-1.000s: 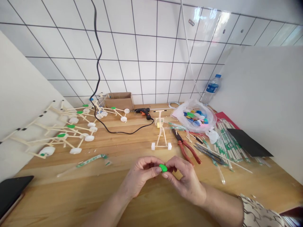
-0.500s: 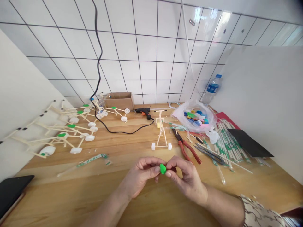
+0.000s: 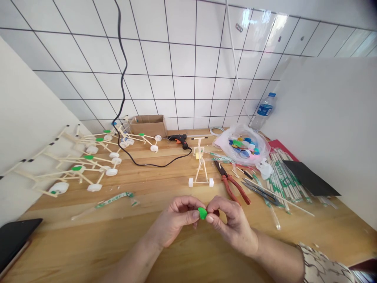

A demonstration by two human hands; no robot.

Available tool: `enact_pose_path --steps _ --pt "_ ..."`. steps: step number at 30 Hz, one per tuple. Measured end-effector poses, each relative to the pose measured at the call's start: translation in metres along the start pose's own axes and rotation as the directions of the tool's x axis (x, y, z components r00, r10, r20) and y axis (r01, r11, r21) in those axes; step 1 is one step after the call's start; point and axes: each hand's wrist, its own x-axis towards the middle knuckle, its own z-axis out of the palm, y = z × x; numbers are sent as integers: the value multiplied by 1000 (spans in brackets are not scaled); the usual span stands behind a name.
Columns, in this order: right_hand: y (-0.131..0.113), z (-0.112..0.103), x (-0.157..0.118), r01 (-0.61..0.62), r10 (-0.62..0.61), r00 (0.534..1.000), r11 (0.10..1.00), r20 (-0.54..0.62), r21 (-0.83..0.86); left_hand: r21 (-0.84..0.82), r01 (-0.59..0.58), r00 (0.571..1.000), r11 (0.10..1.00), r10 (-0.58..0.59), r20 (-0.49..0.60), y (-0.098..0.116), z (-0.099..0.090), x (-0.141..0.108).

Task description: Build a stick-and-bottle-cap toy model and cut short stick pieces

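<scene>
A small bright green piece of modelling clay (image 3: 202, 213) is pinched between my two hands, low in the middle of the view. My left hand (image 3: 179, 218) grips its left side with thumb and forefinger. From the right, the thumb and fingertips of my right hand (image 3: 231, 222) press on it. Just beyond my hands stands a tricycle model made of pale wooden sticks (image 3: 201, 167), with white cap wheels and a yellow part near its far end. Similar models (image 3: 88, 169) with green seats stand at the left.
Red-handled pliers (image 3: 232, 182) and scissors (image 3: 262, 192) lie right of the model. A bag of bottle caps (image 3: 243, 145), wrapped chopsticks (image 3: 284, 177) and a black sheet (image 3: 310, 177) are farther right. A glue gun (image 3: 179, 139) with its cord lies behind; a phone (image 3: 17, 239) lies at left.
The green clay has turned a little and sits slightly lower between my fingertips, its outline now broader. My hands have barely shifted, and everything on the table stays where it was.
</scene>
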Motion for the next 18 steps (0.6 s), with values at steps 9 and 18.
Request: enact_pose_path --steps 9,18 --pt "0 2 1 11 -11 1000 1000 -10 -18 17 14 1000 1000 -14 -13 1 2 0" --pt "-5 -1 2 46 -46 998 999 41 8 21 9 1000 1000 -8 -22 2 3 0"
